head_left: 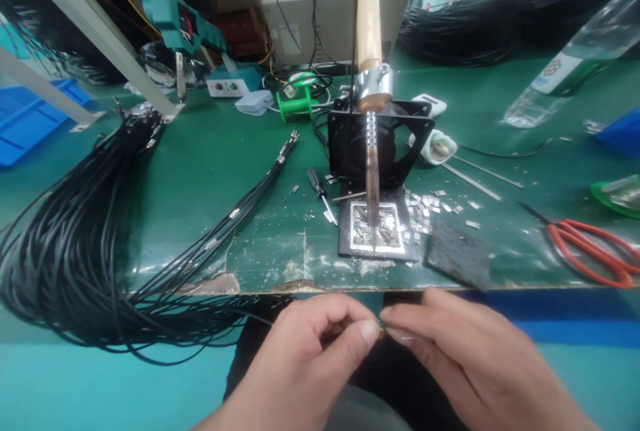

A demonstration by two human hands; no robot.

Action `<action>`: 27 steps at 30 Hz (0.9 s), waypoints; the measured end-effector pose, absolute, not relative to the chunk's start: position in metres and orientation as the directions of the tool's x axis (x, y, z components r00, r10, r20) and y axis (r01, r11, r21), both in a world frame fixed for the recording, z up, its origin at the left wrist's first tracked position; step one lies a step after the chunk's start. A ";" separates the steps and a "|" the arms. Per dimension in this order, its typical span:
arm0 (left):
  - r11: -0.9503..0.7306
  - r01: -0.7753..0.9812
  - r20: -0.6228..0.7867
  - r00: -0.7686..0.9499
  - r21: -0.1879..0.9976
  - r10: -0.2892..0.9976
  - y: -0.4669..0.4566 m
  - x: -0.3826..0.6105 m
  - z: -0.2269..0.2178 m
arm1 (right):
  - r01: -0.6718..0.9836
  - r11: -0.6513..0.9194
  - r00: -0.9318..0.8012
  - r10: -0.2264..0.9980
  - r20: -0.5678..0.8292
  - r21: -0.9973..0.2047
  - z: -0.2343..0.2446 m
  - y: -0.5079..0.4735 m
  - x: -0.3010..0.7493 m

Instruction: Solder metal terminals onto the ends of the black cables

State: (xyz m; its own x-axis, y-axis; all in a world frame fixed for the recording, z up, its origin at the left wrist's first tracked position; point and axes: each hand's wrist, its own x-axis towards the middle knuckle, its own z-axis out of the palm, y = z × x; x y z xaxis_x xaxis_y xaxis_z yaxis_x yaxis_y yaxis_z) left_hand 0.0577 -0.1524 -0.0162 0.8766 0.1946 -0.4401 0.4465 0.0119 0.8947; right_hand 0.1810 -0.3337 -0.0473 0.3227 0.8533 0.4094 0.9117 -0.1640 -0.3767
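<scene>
My left hand (pixel 333 344) is in a pinch just below the front edge of the bench. A thin black cable (pixel 260 318) runs into it from the left. My right hand (pixel 440 344) is pinched too, its fingertips nearly meeting those of the left. Whatever lies between the fingertips is tiny and mostly hidden. Above the hands, a soldering iron (pixel 371 151) with a wooden handle points tip down over a small square tray (pixel 353 244) of metal bits. Small silvery pieces (pixel 425 211) lie scattered beside the tray.
A thick bundle of black cables (pixel 65 238) hangs over the bench edge at left. A black fan (pixel 345 144) stands behind the iron. Orange-handled scissors (pixel 590 251), a dark flat block (pixel 457 254) and a plastic bottle (pixel 565 78) are at right; a screwdriver (pixel 320 191) lies left of the tray.
</scene>
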 end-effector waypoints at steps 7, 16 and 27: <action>-0.009 0.434 -0.424 0.886 0.901 0.188 -0.152 0.059 -0.015 | 0.918 -0.157 0.306 0.864 0.399 -0.363 -0.047 -0.334 0.177; 0.006 0.442 -0.430 0.870 0.897 0.241 -0.157 0.058 -0.019 | 0.876 -0.182 0.380 0.830 0.408 -0.446 -0.060 -0.331 0.173; 0.162 0.447 -0.474 0.853 0.880 0.219 -0.154 0.060 -0.015 | 0.041 -0.459 0.531 0.762 -0.369 -0.888 -0.054 -0.329 0.158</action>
